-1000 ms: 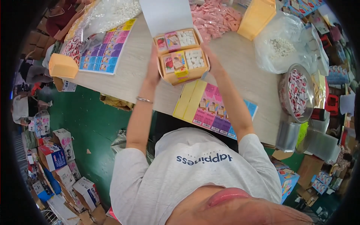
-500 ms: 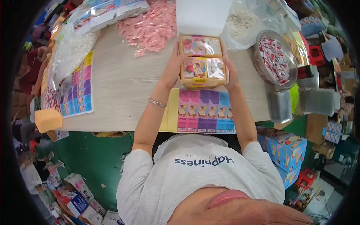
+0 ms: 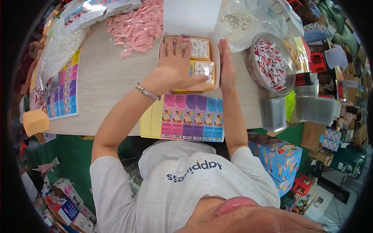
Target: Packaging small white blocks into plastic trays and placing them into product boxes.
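An open white carton (image 3: 192,17) stands on the table in front of me, its lid raised at the far side. Inside are two clear-topped packs, a far pack (image 3: 200,47) and a near pack (image 3: 204,69), one behind the other, with small white pieces showing through the film. My left hand (image 3: 175,64) lies palm down across the left part of both packs, fingers apart and covering much of their labels. My right hand (image 3: 227,70) is straight-fingered along the carton's right wall, holding nothing.
Printed colour sheets (image 3: 194,118) lie at the near edge. Pink sachets (image 3: 138,27) are heaped at the far left. To the right stand a bowl of red-and-white sachets (image 3: 272,64), a bag of white pieces (image 3: 239,23) and clear tubs (image 3: 274,114). Blue cartons (image 3: 279,157) are stacked below.
Both hands were gripping the near pack by its sides. They have let go; the left now lies over the packs, the right beside the carton. The packs sit lower inside it.
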A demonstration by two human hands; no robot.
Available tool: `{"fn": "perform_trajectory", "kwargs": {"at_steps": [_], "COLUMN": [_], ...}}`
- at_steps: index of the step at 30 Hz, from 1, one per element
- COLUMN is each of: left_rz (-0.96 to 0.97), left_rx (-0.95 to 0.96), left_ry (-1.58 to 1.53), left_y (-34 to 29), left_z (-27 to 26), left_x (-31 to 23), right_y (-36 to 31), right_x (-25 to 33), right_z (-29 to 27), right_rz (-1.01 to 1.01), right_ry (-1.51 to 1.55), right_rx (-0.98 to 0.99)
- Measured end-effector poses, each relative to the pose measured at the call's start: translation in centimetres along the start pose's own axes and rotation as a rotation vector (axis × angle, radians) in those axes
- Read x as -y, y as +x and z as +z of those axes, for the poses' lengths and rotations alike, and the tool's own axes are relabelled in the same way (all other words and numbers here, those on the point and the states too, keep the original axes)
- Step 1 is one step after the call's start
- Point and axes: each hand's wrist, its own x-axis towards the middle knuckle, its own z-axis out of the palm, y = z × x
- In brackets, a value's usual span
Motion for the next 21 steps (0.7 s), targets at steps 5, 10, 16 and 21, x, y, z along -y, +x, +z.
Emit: {"fn": "perform_trajectory", "kwargs": {"at_steps": [5,10,16,21], "left_rz": [0.027,0.032,-0.05,0.057], "left_rx": [-0.073,-0.214,-0.535,-0.537], "left_ry": [-0.1,-0.112,-1.132,-1.165], "left_y": [0.5,-0.6,-2.3,-1.0], "left_z": [1.6,-1.9,1.9,4.3], "left_x": [-0.4,-0.2,7.8,5.1], "right_y": [1.0,0.3,-3.1,-1.9], "right_x": [0.5,0.6,0.2,2.0], "right_z": [2.1,-0.2,-0.5,3.0], "right_rz": [0.063,0.164,-0.037,0.026], "right_ry": [-0.001,0.188,-0.004,-0.036], "right_rx": [0.102,0.026,-0.264,-0.176]}}
